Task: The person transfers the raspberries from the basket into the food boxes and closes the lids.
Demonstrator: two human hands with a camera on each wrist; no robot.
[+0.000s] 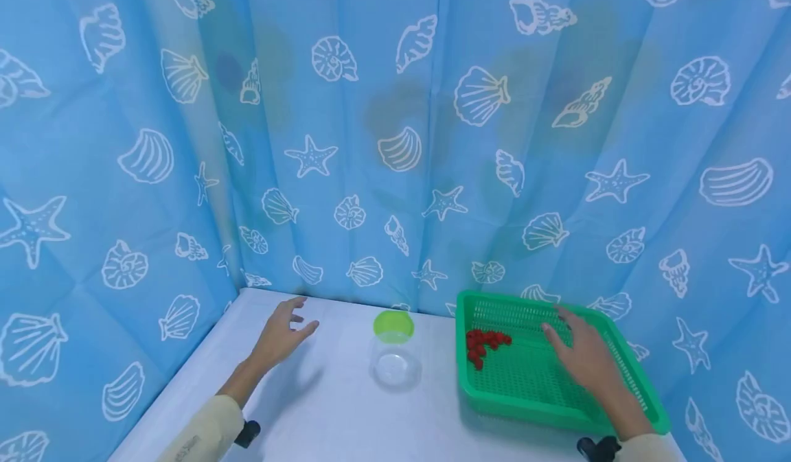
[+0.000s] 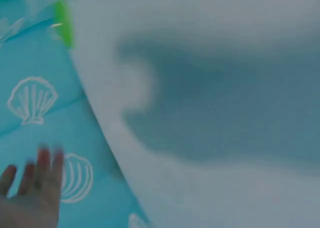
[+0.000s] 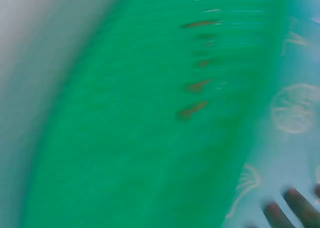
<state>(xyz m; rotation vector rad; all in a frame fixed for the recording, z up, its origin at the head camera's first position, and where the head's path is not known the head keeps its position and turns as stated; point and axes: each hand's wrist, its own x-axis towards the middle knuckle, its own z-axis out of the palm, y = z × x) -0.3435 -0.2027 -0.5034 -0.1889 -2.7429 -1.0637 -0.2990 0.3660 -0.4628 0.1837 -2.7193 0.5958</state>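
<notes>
In the head view my left hand (image 1: pixel 279 335) hovers over the left of the white table, fingers loosely spread and nothing between them. My right hand (image 1: pixel 587 357) hangs over the right part of a green plastic basket (image 1: pixel 525 407), thumb and fingers apart, holding nothing. Several small red pieces (image 1: pixel 478 345) lie in the basket's left corner, away from the hand. Between the hands stands a clear round container (image 1: pixel 395 369), and a bright green round lid (image 1: pixel 393 323) shows just behind it. Left fingers (image 2: pixel 44 170) and blurred right fingers (image 3: pixel 300 205) appear in the wrist views.
A blue curtain (image 1: pixel 371 174) printed with white shells and starfish hangs along the back and sides of the white table (image 1: pixel 346 414). The basket's raised rim stands around the right hand's area. A dark wrist camera (image 1: pixel 247 434) sits at the left sleeve.
</notes>
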